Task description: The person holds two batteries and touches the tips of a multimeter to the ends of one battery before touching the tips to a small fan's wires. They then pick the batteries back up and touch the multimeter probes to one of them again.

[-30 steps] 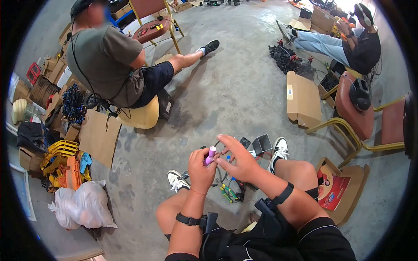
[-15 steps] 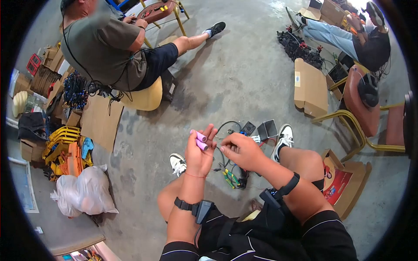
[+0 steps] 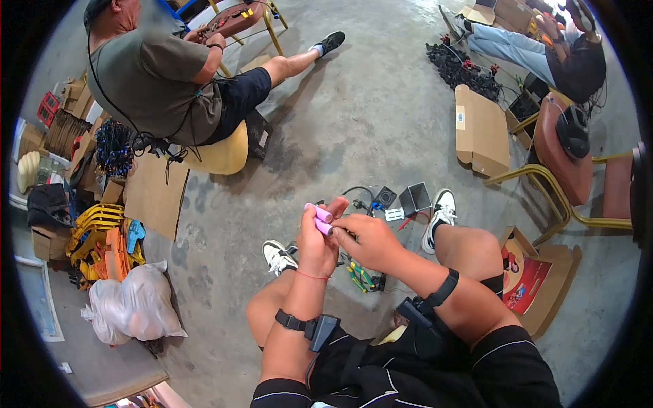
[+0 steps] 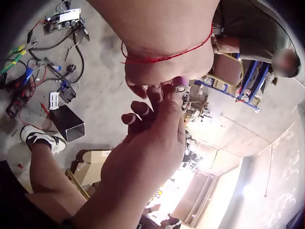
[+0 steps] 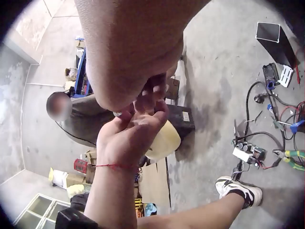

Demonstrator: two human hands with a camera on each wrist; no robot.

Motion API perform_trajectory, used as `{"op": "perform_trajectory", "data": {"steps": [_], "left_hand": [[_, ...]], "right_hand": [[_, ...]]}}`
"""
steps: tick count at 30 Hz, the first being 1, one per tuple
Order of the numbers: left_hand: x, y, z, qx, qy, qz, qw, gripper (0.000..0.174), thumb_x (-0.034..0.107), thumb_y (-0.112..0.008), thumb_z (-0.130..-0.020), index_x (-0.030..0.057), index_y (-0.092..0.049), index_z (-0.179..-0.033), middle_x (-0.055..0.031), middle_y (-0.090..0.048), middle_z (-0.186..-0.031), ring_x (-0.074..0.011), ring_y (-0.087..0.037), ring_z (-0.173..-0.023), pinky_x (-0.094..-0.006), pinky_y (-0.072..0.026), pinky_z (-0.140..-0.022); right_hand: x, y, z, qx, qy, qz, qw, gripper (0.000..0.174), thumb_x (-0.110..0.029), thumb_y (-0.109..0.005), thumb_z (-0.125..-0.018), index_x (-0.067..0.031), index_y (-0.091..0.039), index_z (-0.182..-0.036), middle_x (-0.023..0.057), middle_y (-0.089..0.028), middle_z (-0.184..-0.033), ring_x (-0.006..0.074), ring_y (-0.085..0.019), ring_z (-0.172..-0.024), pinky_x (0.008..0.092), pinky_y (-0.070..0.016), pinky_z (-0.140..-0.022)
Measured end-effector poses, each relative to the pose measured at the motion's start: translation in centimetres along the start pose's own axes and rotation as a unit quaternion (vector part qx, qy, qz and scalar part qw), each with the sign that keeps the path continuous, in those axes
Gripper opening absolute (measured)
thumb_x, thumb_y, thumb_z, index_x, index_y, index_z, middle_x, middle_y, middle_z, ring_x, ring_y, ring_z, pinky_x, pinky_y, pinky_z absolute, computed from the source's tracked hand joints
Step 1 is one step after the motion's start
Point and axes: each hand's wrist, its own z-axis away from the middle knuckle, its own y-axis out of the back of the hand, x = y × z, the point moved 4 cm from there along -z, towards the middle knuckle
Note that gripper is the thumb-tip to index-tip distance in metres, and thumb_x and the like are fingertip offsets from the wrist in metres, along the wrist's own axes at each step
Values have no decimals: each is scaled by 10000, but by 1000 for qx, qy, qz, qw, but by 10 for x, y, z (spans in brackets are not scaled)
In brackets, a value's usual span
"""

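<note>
Two pink cylindrical battery cells [image 3: 322,219] lie side by side in my left hand [image 3: 317,250], gripped with their ends toward the right hand. My right hand [image 3: 371,242] has its thumb and bent forefinger right at the end of the lower cell. In the left wrist view, the end of a cell [image 4: 180,88] shows beside the right thumb tip, and the other right fingers [image 4: 141,109] are bent loosely below the left hand. The right wrist view hides most of the cells behind the hands; I cannot tell whether the right fingertips pinch one.
On the floor between my feet lie green-handled pliers [image 3: 360,277], cables, a small circuit board [image 5: 250,152] and a black rectangular box [image 3: 415,198]. An open carton [image 3: 537,285] sits to the right, a white plastic bag [image 3: 136,306] to the left. Two other people sit farther off.
The left hand has turned its palm up, bringing both cells side by side into view. The right hand first drew back, then moved left until its fingertips reached the cells' ends.
</note>
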Motion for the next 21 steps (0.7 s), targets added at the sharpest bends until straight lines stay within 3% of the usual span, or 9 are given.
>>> {"op": "perform_trajectory", "data": {"steps": [5,8,15,21], "left_hand": [[0,-3,1,20,-40,-85,995,288,330,-361,-1013,74,-485,-971,-195,-638,-1138,-284,-564,-1138,-384,-450,-981],[0,-3,2,5,-51,-124,991,290,330,-361,-1014,67,-482,-987,-217,-638,-1121,-291,-585,-1105,-373,-463,-959],[-4,-6,4,-10,-36,-173,984,310,353,-377,-1005,56,-466,-1017,-252,-643,-1073,-299,-625,-1018,-382,-497,-907],[-9,-8,8,-2,-3,-151,988,311,350,-398,-995,48,-464,-1027,-256,-644,-1057,-305,-628,-1008,-392,-503,-901]], "right_hand": [[-6,6,1,28,75,83,993,134,-204,-608,-843,-73,-632,-859,113,-628,-788,315,-633,-708,415,-512,-604],[-2,6,2,16,108,150,983,106,-143,-643,-790,-75,-659,-869,88,-635,-777,273,-643,-715,381,-519,-593],[2,5,3,31,161,141,976,131,-175,-645,-781,-56,-593,-769,91,-602,-715,282,-633,-648,388,-520,-559],[-4,7,6,43,158,148,975,99,-139,-635,-727,-47,-613,-756,83,-604,-685,271,-631,-627,386,-518,-534]]}}
